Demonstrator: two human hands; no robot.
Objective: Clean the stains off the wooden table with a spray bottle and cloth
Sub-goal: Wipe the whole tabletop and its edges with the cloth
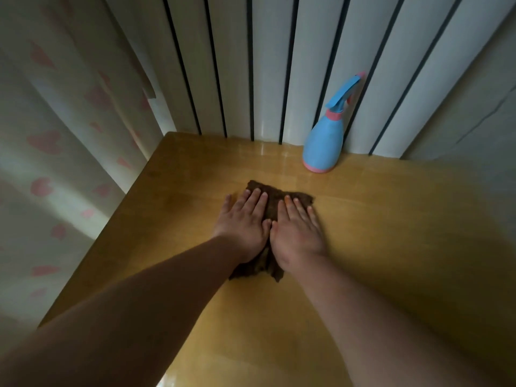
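A dark brown cloth lies flat on the wooden table near its middle. My left hand and my right hand press down on the cloth side by side, palms flat, fingers stretched toward the wall. Most of the cloth is hidden under the two hands; its far edge and a near corner stick out. A blue spray bottle with a pink base and collar stands upright at the table's back edge, to the right of and beyond the hands, untouched.
A white wall with dark vertical stripes rises right behind the table. A pale curtain with pink hearts hangs along the table's left edge. The wood shines wet near the bottle and at the near edge.
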